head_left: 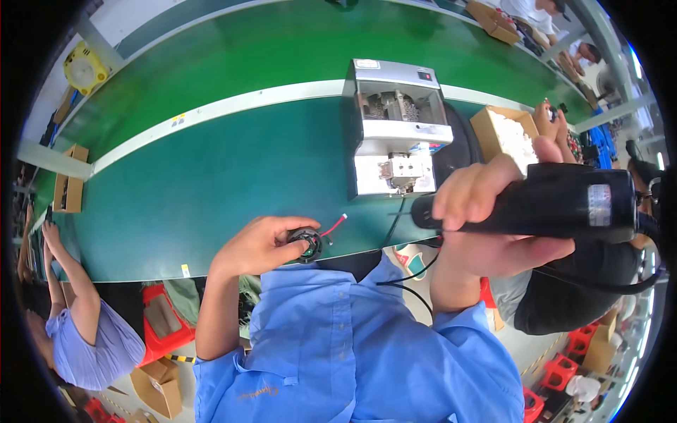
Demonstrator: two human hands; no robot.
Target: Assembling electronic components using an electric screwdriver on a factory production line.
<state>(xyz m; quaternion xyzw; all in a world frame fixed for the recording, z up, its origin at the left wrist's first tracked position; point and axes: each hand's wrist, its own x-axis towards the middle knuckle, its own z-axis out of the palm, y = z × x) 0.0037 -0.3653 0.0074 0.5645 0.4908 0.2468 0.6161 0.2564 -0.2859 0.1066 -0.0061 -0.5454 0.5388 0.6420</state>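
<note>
Near the bench's front edge, my left hand [250, 247] is closed on a small round black part [315, 244], its thumb over the part's face. A short red wire [331, 228] with a white connector runs from this part. My right hand [479, 197] grips a black electric screwdriver [543, 204] close to the camera, lying roughly level, with its thin bit pointing left. A black cable [620, 287] trails from its back end. Beyond the bit stands a grey screw feeder [400, 130] with loose screws behind its clear window; the bit is apart from the round part.
The bench has a green mat [211, 169]; behind a pale rail runs a green conveyor belt [261, 53]. A cardboard box of white parts [479, 130] stands right of the feeder. Co-workers' hands [553, 120] show at right and left. Red stools [156, 338] stand below the bench.
</note>
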